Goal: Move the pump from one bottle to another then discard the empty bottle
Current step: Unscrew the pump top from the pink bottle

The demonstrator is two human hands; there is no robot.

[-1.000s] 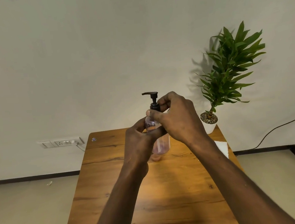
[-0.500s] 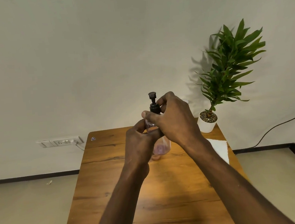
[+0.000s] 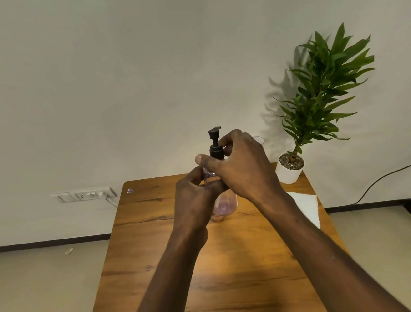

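A clear bottle (image 3: 225, 205) with a pinkish tint is held upright above the wooden table (image 3: 157, 247). My left hand (image 3: 194, 206) is wrapped around its body. A black pump (image 3: 215, 145) sits at the bottle's neck, its nozzle pointing right. My right hand (image 3: 240, 167) grips the pump's collar with thumb and fingers. Behind my right hand only the top of a second clear bottle (image 3: 258, 140) shows; the rest is hidden.
A potted green plant (image 3: 290, 168) in a white pot stands on the table's far right corner. A white cloth (image 3: 305, 205) lies along the right edge. A wall socket (image 3: 86, 195) sits at the left, a black cable (image 3: 387, 177) at the right.
The pump's nozzle has turned from pointing left, through facing the camera, to pointing right. My right hand's fingers have shifted around the collar. The bottle and left hand stay put.
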